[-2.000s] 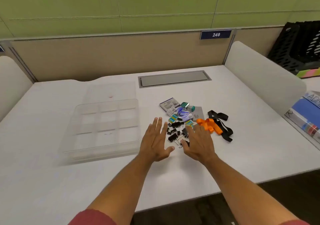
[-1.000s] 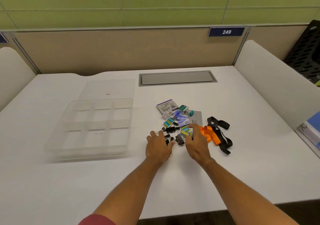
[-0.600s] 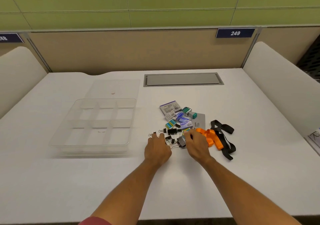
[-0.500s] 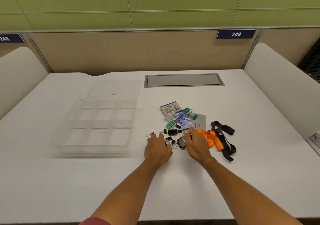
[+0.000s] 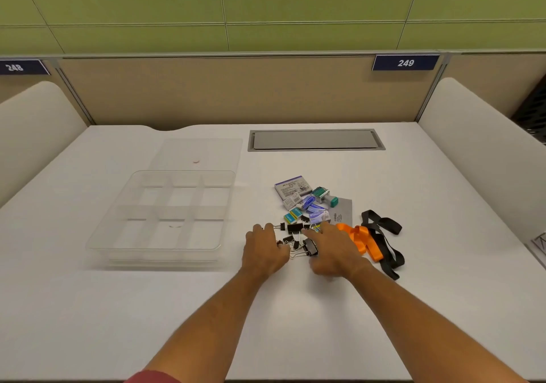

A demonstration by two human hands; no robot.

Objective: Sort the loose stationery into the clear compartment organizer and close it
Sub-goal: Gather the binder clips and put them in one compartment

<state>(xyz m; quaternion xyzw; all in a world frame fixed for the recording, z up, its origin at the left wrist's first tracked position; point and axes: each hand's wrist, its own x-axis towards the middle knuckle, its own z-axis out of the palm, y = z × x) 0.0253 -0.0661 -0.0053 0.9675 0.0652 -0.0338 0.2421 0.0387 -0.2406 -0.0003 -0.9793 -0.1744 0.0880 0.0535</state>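
Note:
The clear compartment organizer [image 5: 153,248] lies open on the white desk, left of centre, its compartments empty. Its clear lid [image 5: 204,149] lies flat just behind it. The loose stationery is heaped to the right. It includes black binder clips [image 5: 295,228], small staple boxes [image 5: 292,189], blue packets [image 5: 313,207], a grey card [image 5: 344,210], an orange ribbon [image 5: 359,236] and a black strap [image 5: 384,235]. My left hand [image 5: 264,252] rests at the clips' left edge with its fingers curled onto them. My right hand [image 5: 334,249] lies over their right side, fingers spread, touching a large clip [image 5: 310,247].
A grey cable hatch [image 5: 314,139] is set into the desk at the back. Padded white dividers stand at the left [image 5: 32,128] and right [image 5: 478,143]. A beige partition with number plates closes the rear.
Both hands have gone from spread flat to curling down onto the binder clips, which have been drawn a little closer together. The camera has swung slightly left.

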